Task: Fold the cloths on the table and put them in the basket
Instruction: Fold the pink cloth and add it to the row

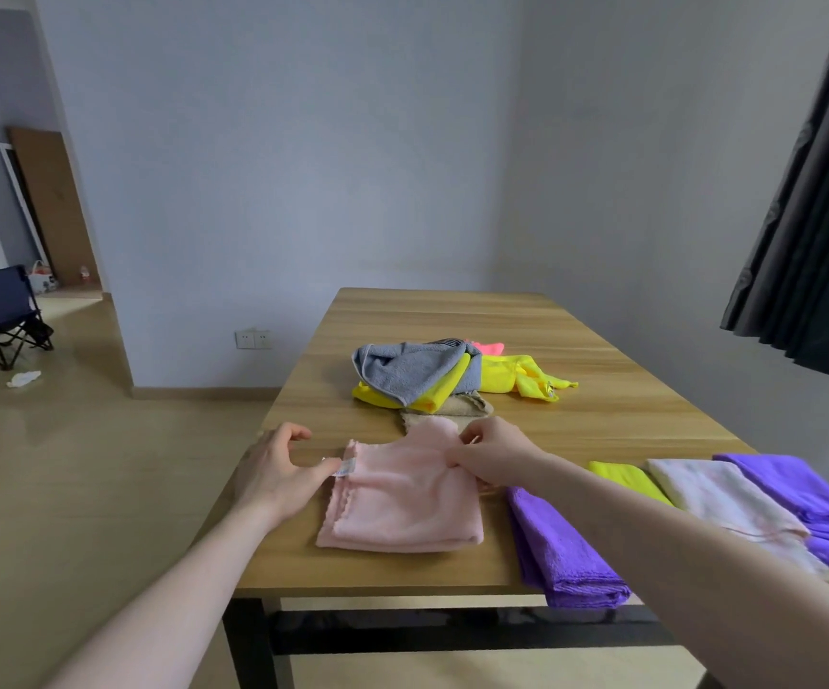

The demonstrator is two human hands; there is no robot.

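Your left hand (pixel 273 469) pinches the tagged corner of the pink cloth (pixel 402 494) on the table (pixel 601 415) — your right hand (pixel 494 455) grips its far edge, fingers curled. Beyond the pink cloth lies an unfolded pile (pixel 422 372); right of it, folded cloths (pixel 730 504) in a row.

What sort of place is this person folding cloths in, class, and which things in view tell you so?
Probably a sparsely furnished room in a home or flat. A plain wooden table stands by a bare wall with a socket, a dark curtain hangs on the right, and a folding chair sits in the next room.
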